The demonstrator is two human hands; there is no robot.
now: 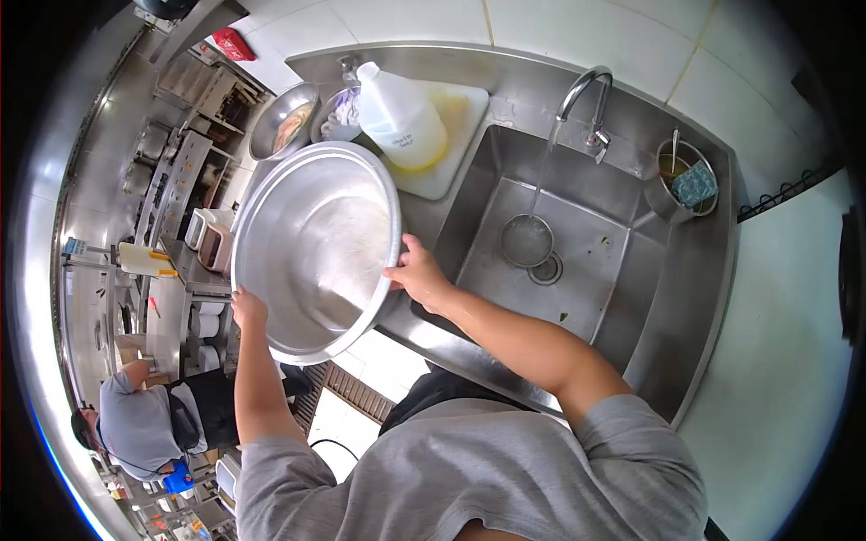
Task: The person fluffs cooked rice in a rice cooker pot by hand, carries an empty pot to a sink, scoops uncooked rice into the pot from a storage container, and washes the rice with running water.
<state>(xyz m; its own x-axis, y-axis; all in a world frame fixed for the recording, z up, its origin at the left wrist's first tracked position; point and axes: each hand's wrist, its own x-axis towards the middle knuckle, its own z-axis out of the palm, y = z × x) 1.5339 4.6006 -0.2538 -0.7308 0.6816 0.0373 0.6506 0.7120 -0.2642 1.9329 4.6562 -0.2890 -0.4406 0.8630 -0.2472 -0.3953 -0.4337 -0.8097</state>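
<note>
A large metal basin [307, 243] is tilted toward me at the left of the sink, its shiny inside showing no contents. My left hand [249, 309] is closed on its lower left rim. On the right rim, my right hand [419, 275] grips with the thumb over the edge. Right of the basin is the steel sink [577, 279], where water runs from the curved faucet [591, 99]. Under the stream, a round mesh strainer [528, 241] lies by the drain.
Behind the basin, a white plastic jug [397, 117] with yellowish liquid stands on a cutting board [460, 117]. A metal bowl [284, 122] sits beside it. A pot [677, 185] with a blue sponge [695, 185] is at the sink's right corner. Another person [149, 415] is at the lower left.
</note>
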